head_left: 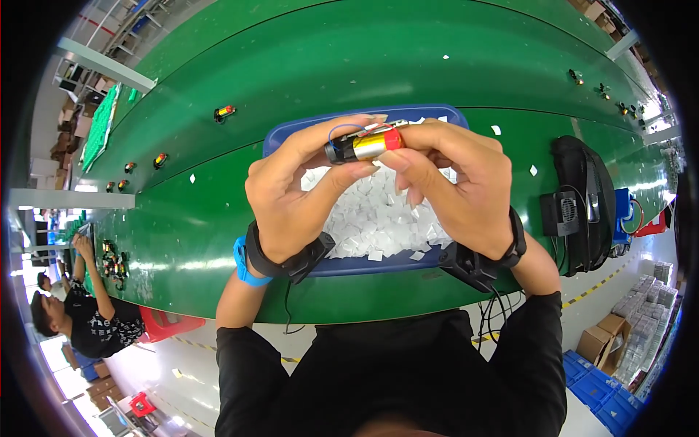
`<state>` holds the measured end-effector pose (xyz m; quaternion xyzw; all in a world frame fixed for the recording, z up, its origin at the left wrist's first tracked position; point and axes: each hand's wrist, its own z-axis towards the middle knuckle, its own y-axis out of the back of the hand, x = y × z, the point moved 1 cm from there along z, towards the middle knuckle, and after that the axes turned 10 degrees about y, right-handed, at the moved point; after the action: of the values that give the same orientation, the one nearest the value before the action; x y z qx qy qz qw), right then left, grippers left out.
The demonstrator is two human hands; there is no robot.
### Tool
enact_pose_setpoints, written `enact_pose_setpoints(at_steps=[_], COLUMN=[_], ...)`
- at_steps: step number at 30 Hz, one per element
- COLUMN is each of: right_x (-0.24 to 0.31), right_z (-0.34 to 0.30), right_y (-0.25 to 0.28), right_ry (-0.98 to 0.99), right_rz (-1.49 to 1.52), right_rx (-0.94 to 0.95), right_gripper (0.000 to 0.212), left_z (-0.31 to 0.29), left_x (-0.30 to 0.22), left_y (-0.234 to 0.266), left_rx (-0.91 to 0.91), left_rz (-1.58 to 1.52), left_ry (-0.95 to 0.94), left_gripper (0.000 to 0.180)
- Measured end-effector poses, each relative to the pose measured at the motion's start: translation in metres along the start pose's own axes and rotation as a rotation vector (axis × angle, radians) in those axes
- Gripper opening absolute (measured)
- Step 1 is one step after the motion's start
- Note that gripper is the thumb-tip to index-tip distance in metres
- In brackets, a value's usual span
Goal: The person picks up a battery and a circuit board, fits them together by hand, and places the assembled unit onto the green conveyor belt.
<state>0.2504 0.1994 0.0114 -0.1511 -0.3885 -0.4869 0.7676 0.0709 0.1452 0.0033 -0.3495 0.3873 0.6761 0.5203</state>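
Observation:
Between my hands, above the tray, is a small cylindrical battery [371, 146] with a silver-and-yellow body, a red end and a black part at its left. Thin blue and red wires loop over its upper side. My left hand [287, 193] pinches the black end with thumb and fingers. At the red end, my right hand [466, 189] closes its thumb and fingers on the same battery. Below lies a blue tray [364, 266] full of small white square pieces [386, 218]. My hands partly cover the tray's sides.
Similar battery units lie on the green table, including one at the upper left [225, 113]. A black bag [586, 204] and a black boxy device [559, 214] sit at the right. A co-worker [95, 313] sits at the left. Cables hang from my wrist devices.

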Motion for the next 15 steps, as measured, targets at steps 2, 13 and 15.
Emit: enact_pose_setpoints(at_steps=[2,13,15], right_x=[0.0008,0.0066,0.0066], right_z=[-0.0009,-0.0003,-0.0003], right_y=[0.0020,0.0009,0.0004], right_ry=[0.008,-0.075,-0.114], right_rz=[0.025,0.049,0.073], right_rx=[0.028,0.028,0.028], right_gripper=[0.016,0.015,0.015], left_z=[-0.0003,-0.0005,-0.0012], left_x=[-0.0022,-0.0096,-0.0099], left_y=[0.0007,0.0030,0.0015], left_rx=[-0.009,0.011,-0.003], left_rz=[0.044,0.147,0.173], left_ry=[-0.048,-0.037,-0.049], left_gripper=[0.038,0.039,0.038])
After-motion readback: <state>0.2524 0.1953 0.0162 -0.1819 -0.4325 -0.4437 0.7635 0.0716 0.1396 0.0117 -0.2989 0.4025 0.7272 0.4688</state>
